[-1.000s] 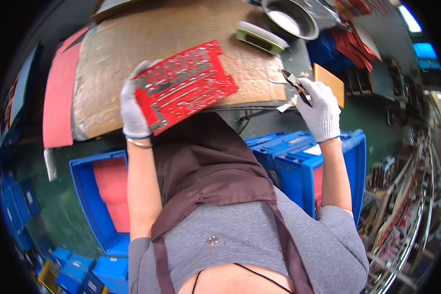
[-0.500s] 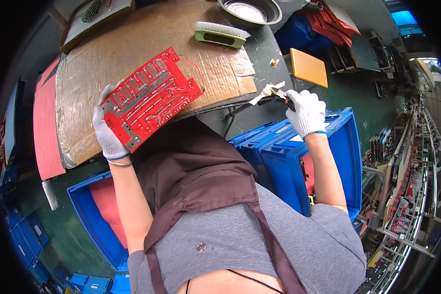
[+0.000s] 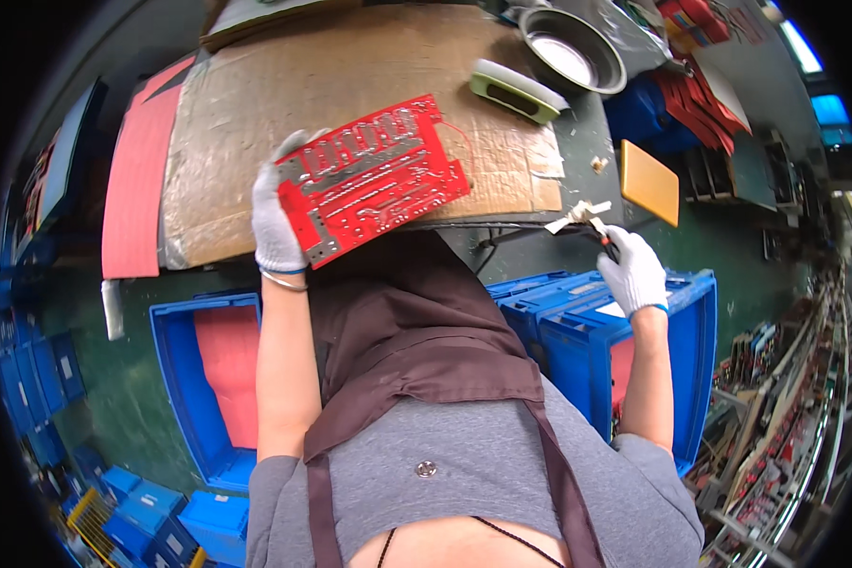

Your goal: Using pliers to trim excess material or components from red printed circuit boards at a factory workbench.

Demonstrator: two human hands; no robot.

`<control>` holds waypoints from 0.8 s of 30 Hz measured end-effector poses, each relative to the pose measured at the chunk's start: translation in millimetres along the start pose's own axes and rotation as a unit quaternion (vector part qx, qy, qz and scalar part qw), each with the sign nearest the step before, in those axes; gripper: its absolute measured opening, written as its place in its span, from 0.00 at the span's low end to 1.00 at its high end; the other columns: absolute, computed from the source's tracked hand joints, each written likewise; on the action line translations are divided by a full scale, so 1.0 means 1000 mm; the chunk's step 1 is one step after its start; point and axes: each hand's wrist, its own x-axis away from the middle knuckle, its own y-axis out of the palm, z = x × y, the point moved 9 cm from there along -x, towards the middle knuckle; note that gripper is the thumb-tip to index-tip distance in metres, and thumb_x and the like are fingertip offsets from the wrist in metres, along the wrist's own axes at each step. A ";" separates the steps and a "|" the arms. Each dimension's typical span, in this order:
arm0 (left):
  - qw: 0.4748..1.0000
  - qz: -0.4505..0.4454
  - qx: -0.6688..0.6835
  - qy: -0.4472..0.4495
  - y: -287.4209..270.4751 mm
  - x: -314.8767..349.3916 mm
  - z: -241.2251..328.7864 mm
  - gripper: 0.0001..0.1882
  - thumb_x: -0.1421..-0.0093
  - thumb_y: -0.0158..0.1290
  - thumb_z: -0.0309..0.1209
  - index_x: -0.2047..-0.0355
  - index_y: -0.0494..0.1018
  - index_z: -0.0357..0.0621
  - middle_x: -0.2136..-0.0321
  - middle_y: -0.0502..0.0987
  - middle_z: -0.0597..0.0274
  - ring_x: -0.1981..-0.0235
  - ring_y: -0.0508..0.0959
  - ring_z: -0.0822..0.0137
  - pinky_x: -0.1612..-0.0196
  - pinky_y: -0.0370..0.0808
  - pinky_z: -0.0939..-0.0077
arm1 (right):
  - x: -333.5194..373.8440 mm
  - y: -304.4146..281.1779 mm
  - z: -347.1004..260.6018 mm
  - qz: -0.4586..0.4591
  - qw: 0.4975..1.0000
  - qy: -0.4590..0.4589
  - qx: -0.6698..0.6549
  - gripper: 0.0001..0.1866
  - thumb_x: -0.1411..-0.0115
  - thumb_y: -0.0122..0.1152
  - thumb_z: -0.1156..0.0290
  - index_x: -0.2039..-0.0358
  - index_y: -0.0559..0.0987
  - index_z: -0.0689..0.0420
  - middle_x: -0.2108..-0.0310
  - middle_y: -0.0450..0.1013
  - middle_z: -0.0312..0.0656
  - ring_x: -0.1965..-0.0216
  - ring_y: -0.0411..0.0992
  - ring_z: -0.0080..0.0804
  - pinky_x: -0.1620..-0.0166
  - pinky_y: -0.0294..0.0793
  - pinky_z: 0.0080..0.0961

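My left hand (image 3: 278,222), in a white knit glove, grips the left end of a red circuit board (image 3: 374,180). The board is tilted over the table's front edge, its soldered side facing up, and a thin red wire loops off its right end. To the right, my gloved right hand (image 3: 636,275) is closed around a small pair of cutters (image 3: 607,243) with red and dark handles, mostly hidden in the palm. At their tip are crumpled pale tape strips (image 3: 582,217) by the table corner; whether the jaws hold them I cannot tell.
Cardboard (image 3: 246,133) covers the table. On it or beside it are a green-backed brush (image 3: 519,92), a metal bowl (image 3: 603,74) and a yellow-orange block (image 3: 649,183). Blue crates (image 3: 563,312) stand below my right arm, another blue crate (image 3: 175,379) at my left.
The whole view has turned, so the table and crates sit further right in it. Both hands keep their hold; the board is tilted less steeply, and the right hand stays by the tape strips.
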 end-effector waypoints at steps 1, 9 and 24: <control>1.000 0.001 0.004 -0.001 0.002 0.002 0.000 0.27 0.24 0.43 0.45 0.36 0.69 0.38 0.37 0.73 0.43 0.36 0.74 0.48 0.32 0.71 0.50 | 0.000 -0.006 0.002 -0.006 0.999 0.022 0.026 0.20 0.42 0.64 0.68 0.48 0.81 0.53 0.61 0.79 0.54 0.58 0.78 0.57 0.53 0.79 0.44; 1.000 -0.009 0.006 -0.001 -0.001 0.004 0.004 0.27 0.24 0.43 0.46 0.36 0.69 0.38 0.36 0.73 0.41 0.37 0.75 0.48 0.33 0.72 0.49 | -0.016 -0.008 -0.061 -0.114 0.949 -0.005 -0.294 0.25 0.41 0.69 0.58 0.47 0.79 0.58 0.64 0.74 0.36 0.62 0.69 0.25 0.56 0.72 0.26; 1.000 0.020 -0.006 -0.015 0.004 0.005 0.003 0.27 0.23 0.41 0.46 0.35 0.68 0.39 0.37 0.73 0.44 0.37 0.75 0.49 0.34 0.74 0.49 | 0.007 0.010 -0.161 0.056 0.988 -0.125 -0.071 0.27 0.44 0.71 0.59 0.45 0.77 0.52 0.56 0.76 0.48 0.53 0.75 0.51 0.50 0.75 0.44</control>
